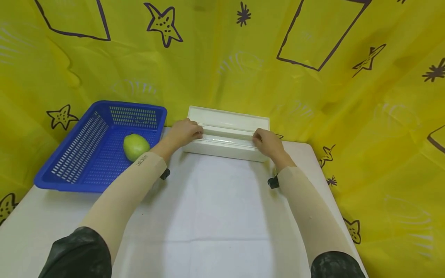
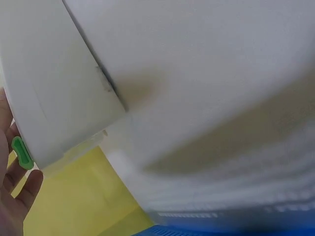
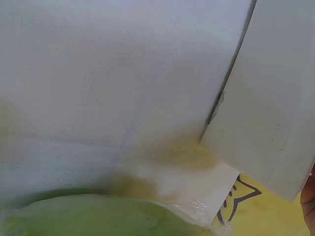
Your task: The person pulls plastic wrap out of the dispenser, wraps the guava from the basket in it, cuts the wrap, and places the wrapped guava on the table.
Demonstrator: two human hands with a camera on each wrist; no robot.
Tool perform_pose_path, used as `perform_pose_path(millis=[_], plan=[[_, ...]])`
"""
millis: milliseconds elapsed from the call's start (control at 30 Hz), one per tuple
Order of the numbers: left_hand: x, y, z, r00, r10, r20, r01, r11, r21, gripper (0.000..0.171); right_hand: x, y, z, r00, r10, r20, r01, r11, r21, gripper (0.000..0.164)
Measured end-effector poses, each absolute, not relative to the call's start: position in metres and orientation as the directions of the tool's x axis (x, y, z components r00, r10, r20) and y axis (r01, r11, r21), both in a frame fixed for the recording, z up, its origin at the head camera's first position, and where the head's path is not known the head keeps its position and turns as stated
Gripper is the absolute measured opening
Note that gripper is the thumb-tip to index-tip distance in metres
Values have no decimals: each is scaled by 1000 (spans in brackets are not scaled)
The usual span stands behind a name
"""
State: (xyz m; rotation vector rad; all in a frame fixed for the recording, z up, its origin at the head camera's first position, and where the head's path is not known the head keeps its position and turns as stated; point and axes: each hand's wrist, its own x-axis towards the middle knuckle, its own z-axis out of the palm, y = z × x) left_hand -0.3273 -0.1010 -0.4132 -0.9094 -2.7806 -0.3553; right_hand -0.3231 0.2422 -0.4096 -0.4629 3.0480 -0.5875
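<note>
A long white cling film box (image 1: pixel 226 150) stands at the back of the table, its lid (image 1: pixel 229 117) raised. Clear cling film (image 1: pixel 227 139) shines along its open top. At the left end my left hand (image 1: pixel 183 132) has curled fingers on the top edge; the left wrist view shows its fingers around a small green piece (image 2: pixel 22 153) at the corner. My right hand (image 1: pixel 269 143) grips the right end with bent fingers. A green rounded thing (image 3: pixel 103 219) in clear film lies near the right wrist, hidden by that arm in the head view.
Left of the box, a blue plastic basket (image 1: pixel 101 189) holds a green-yellow round fruit (image 1: pixel 135 146), close to the left forearm. A yellow patterned curtain (image 1: pixel 208 69) hangs right behind the box and along the right table edge. White cloth (image 1: pixel 222 208) covers the table.
</note>
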Motion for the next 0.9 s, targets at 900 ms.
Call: perform_pose_path(millis=[900], plan=[[-330, -79, -416, -813, 561, 158, 580, 757, 301, 22, -324, 245, -408, -953, -280, 117, -297, 783, -547, 21]])
